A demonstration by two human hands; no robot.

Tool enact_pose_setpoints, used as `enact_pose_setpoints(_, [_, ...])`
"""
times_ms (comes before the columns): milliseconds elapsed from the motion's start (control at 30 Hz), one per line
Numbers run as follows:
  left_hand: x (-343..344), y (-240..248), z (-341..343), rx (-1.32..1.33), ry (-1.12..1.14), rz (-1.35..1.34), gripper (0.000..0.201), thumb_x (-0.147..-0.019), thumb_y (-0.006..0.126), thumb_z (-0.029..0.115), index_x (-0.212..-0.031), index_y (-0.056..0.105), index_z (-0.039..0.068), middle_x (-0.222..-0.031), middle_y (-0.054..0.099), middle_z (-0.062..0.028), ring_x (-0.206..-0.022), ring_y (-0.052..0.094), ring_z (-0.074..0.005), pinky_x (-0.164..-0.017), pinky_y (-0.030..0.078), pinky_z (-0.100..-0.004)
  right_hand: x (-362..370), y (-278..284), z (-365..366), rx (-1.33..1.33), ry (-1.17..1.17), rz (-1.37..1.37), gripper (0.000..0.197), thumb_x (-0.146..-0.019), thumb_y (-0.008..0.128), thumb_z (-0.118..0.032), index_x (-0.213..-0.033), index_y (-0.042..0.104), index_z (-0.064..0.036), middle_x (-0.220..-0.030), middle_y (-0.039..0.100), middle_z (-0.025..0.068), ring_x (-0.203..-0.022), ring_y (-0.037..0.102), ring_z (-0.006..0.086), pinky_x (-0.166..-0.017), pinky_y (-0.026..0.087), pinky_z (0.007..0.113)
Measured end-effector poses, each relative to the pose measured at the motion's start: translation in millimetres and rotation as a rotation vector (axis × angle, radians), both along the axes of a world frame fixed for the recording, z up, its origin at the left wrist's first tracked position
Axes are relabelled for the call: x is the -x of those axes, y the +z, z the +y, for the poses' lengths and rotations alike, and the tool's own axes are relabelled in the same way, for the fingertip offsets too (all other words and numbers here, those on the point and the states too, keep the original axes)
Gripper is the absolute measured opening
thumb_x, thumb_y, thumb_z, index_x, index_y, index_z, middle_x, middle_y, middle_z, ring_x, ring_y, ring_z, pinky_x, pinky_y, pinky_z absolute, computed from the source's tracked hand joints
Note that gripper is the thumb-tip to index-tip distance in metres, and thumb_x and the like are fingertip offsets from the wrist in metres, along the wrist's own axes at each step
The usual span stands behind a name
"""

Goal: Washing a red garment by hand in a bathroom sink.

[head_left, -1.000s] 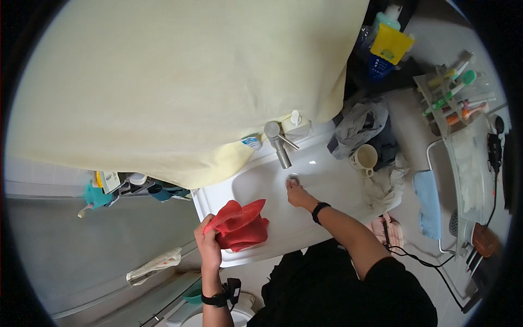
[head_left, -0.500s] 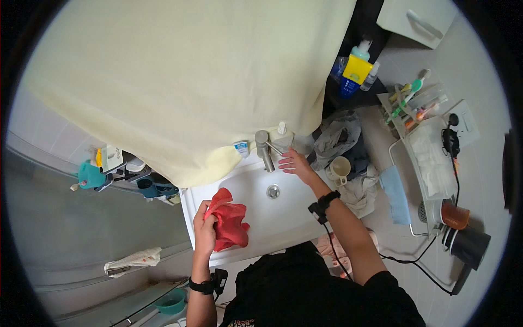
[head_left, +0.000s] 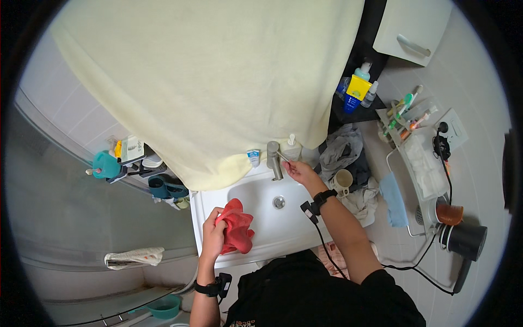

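Observation:
A crumpled red cloth (head_left: 237,226) hangs over the left side of the white sink (head_left: 261,234). My left hand (head_left: 213,231) is closed on its left edge. The grey metal faucet (head_left: 274,161) stands at the sink's back edge, and a thin lever handle (head_left: 283,157) slants off its right side. My right hand (head_left: 298,171) has its fingers pinched on the end of that lever. No water shows below the spout. Beneath it, the round metal drain (head_left: 279,202) lies uncovered in the basin.
Behind the faucet stand a pump bottle (head_left: 292,147) and a small blue-and-white tube (head_left: 253,157). A cream mug (head_left: 341,181) and heaped grey clothes (head_left: 340,150) lie right of the sink. A pale yellow curtain (head_left: 207,87) covers the back. A wall rack (head_left: 417,180) is on the right.
My right hand's fingers have gone from spread near the faucet lever to closed on its end. The whole view has shifted slightly. The red cloth stays in my left hand.

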State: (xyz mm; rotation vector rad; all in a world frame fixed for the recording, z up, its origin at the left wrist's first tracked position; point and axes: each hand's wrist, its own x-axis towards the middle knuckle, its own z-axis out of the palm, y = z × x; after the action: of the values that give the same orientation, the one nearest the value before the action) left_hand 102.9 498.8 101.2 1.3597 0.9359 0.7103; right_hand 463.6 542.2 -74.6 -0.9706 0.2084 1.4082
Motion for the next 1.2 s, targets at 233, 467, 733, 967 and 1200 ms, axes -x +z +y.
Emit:
enact_pose_setpoints(233, [1, -3, -6, 0.006, -0.009, 0.009, 0.022, -0.082, 0.043, 0.002, -0.099, 0.056, -0.001, -0.085, 0.060, -0.0043, -0.076, 0.052, -0.0098, -0.072, 0.045, -0.0237, -3, -28, 10, -0.045, -0.187, 0.150, 0.018, -0.092, 0.054, 0.005, -0.109, 0.053, 0.0106, -0.104, 0.063, 0.0178, -0.093, 0.066, 0.0241, -0.080, 0.059, 0.025])
enact_pose_setpoints(467, [3, 4, -1, -0.062, -0.028, 0.093, 0.022, -0.083, 0.044, 0.004, -0.099, 0.057, 0.000, -0.077, 0.058, -0.0039, -0.072, 0.050, -0.0098, -0.069, 0.044, -0.0239, 15, 28, 17, -0.031, -0.279, -0.069, 0.022, -0.090, 0.055, 0.008, -0.109, 0.050, 0.0172, -0.107, 0.063, 0.0242, -0.095, 0.068, 0.0311, -0.086, 0.060, 0.033])
enact_pose_setpoints(733, [-25, 25, 18, -0.285, -0.045, 0.202, 0.023, -0.083, 0.045, 0.010, -0.098, 0.059, -0.001, -0.069, 0.057, -0.0112, -0.066, 0.051, -0.0155, -0.064, 0.044, -0.0294, 31, 55, 0, 0.046, -0.304, -0.156, 0.022, -0.092, 0.054, 0.001, -0.107, 0.049, 0.0167, -0.108, 0.063, 0.0244, -0.095, 0.068, 0.0318, -0.083, 0.060, 0.038])
enact_pose_setpoints(967, [-83, 108, 33, -0.359, -0.254, -0.003, 0.021, -0.082, 0.045, 0.010, -0.094, 0.058, -0.001, -0.070, 0.054, -0.0017, -0.067, 0.046, -0.0085, -0.062, 0.039, -0.0233, 52, 106, -90, -0.382, 0.653, -0.757, 0.060, -0.083, 0.075, -0.020, -0.133, 0.046, -0.0034, -0.127, 0.056, 0.0112, -0.117, 0.056, 0.0261, -0.092, 0.051, 0.041])
enact_pose_setpoints(1200, [-109, 188, 38, -0.482, -0.315, -0.016, 0.016, -0.095, 0.056, 0.015, -0.091, 0.060, 0.000, -0.074, 0.057, 0.0024, -0.071, 0.049, -0.0044, -0.065, 0.043, -0.0211, 59, 180, -64, -0.669, 0.649, -1.147, 0.087, -0.074, 0.084, -0.032, -0.143, 0.039, -0.0056, -0.135, 0.049, 0.0117, -0.123, 0.050, 0.0269, -0.095, 0.046, 0.041])
